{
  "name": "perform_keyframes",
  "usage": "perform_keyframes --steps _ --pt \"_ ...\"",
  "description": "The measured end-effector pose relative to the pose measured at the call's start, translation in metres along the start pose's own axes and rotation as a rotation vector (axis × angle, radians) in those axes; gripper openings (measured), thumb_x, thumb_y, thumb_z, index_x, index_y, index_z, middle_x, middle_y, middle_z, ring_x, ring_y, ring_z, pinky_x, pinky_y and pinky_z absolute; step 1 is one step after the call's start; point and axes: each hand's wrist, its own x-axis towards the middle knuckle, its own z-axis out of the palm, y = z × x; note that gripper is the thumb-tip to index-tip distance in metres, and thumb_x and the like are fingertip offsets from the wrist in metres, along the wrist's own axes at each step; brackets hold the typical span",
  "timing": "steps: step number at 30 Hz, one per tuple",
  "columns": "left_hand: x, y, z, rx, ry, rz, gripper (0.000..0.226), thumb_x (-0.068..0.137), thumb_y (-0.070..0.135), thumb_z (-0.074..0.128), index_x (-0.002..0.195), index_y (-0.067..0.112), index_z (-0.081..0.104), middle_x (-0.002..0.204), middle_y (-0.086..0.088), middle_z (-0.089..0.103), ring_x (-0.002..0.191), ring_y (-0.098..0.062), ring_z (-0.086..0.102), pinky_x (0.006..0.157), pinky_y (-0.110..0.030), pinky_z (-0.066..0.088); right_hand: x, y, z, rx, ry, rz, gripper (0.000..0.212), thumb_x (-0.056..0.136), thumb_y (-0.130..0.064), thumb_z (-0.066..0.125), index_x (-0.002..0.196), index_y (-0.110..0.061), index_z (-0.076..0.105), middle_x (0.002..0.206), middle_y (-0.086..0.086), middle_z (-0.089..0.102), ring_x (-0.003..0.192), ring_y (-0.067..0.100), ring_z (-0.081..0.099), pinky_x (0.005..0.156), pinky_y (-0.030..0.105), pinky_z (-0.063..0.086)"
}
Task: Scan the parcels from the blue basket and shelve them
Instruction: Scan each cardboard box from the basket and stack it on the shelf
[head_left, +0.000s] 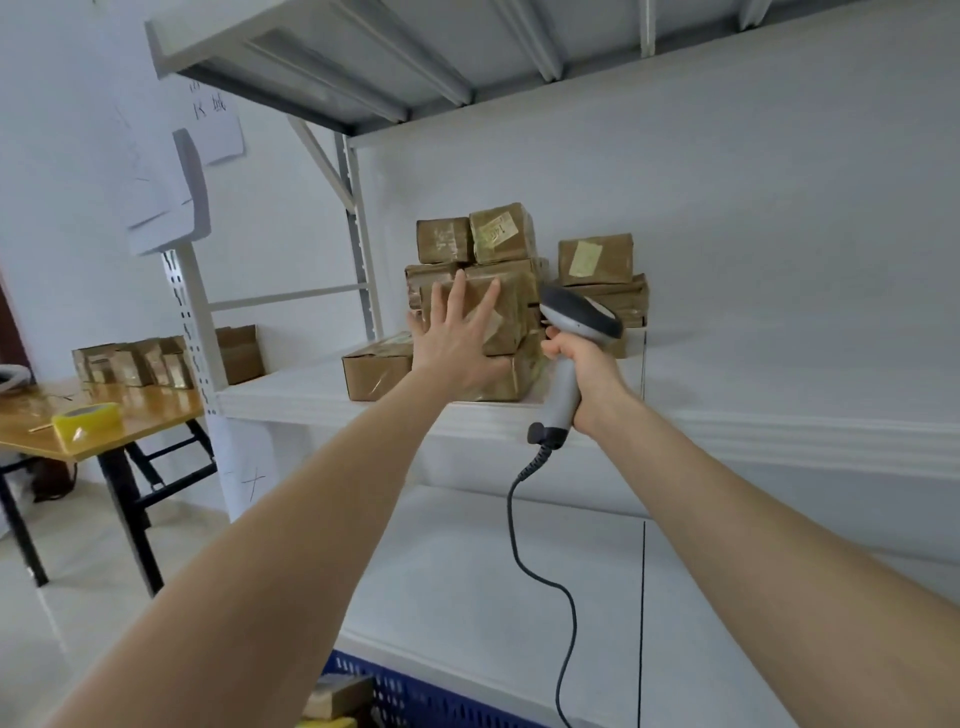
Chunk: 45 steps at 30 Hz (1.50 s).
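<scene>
Two hands up at the white shelf (311, 400). The left hand (457, 332) lies flat, fingers spread, pressing one parcel (519, 312) in the middle of the stack. The right hand (584, 374) is wrapped around the grey handle of one corded scanner (579, 312), just right of that parcel. I count at least eight taped brown parcels stacked on this board. Down at the near edge is the one blue basket (415, 691), with one brown box (337, 693) showing inside. Far left, a wooden table (156, 410) carries more boxes (130, 361) and one yellow tape roll (88, 418). White walls, pale tiled floor.
</scene>
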Motion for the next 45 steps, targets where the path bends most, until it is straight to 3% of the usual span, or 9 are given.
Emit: perform_keyframes --steps 7,13,18,21,27,37,45 --pt "0.013 -0.01 0.002 -0.078 -0.121 -0.004 0.097 0.082 0.065 0.054 0.149 0.042 -0.012 0.158 0.001 -0.023 0.146 -0.038 -0.007 0.11 -0.068 0.013 0.003 0.01 -0.006 0.004 -0.023 0.033 0.041 0.078 -0.013 0.068 0.119 -0.011 0.062 0.101 0.007 0.06 0.091 0.024 0.056 0.082 0.037 0.047" --pt "-0.007 -0.012 0.002 -0.13 -0.091 0.029 0.089 0.086 0.057 0.052 0.151 0.039 -0.006 0.16 -0.001 -0.014 0.147 -0.031 0.004 0.112 -0.064 0.015 -0.008 0.017 -0.007 -0.01 -0.045 0.016 0.034 0.078 -0.013 0.068 0.112 -0.015 0.065 0.107 0.004 0.065 0.096 0.021 0.06 0.092 0.039 0.049" --pt "-0.053 -0.017 0.012 -0.161 -0.012 0.053 0.08 0.09 0.052 0.051 0.153 0.026 0.009 0.16 -0.005 0.004 0.143 -0.028 0.024 0.113 -0.046 0.025 -0.041 0.031 -0.006 0.053 -0.127 0.05 0.014 0.084 -0.005 0.061 0.095 -0.013 0.066 0.098 0.006 0.072 0.084 0.02 0.068 0.072 0.03 0.052" --pt "-0.089 -0.02 0.029 -0.222 -0.053 0.033 0.079 0.089 0.049 0.054 0.152 0.025 0.012 0.159 -0.004 0.009 0.136 -0.03 0.036 0.106 -0.043 0.036 -0.064 0.052 -0.007 0.044 -0.156 0.074 0.016 0.085 -0.005 0.06 0.097 -0.014 0.067 0.093 0.005 0.074 0.082 0.017 0.067 0.071 0.027 0.053" --pt "-0.174 -0.033 0.087 -0.201 -0.266 -0.022 0.076 0.091 0.049 0.053 0.152 0.026 0.014 0.159 -0.003 0.006 0.13 -0.03 0.042 0.101 -0.042 0.042 -0.093 0.123 -0.019 0.049 -0.146 0.196 0.019 0.083 -0.004 0.06 0.096 -0.016 0.067 0.088 0.006 0.072 0.071 0.015 0.062 0.065 0.025 0.05" --pt "-0.303 -0.044 0.207 -0.276 -0.657 -0.143 0.076 0.092 0.047 0.053 0.152 0.022 0.014 0.159 -0.005 0.005 0.13 -0.028 0.044 0.102 -0.043 0.043 -0.117 0.287 -0.054 -0.025 0.002 0.577 0.007 0.087 -0.006 0.061 0.087 -0.011 0.066 0.085 0.01 0.072 0.068 0.016 0.062 0.059 0.026 0.051" --pt "-0.363 -0.051 0.304 -0.361 -0.925 -0.322 0.072 0.095 0.049 0.047 0.152 0.019 0.015 0.157 -0.007 0.011 0.135 -0.028 0.037 0.107 -0.042 0.038 -0.113 0.381 -0.075 -0.036 0.196 0.817 0.025 0.092 -0.006 0.058 0.068 -0.004 0.06 0.056 0.007 0.063 0.055 0.017 0.053 0.057 0.029 0.045"
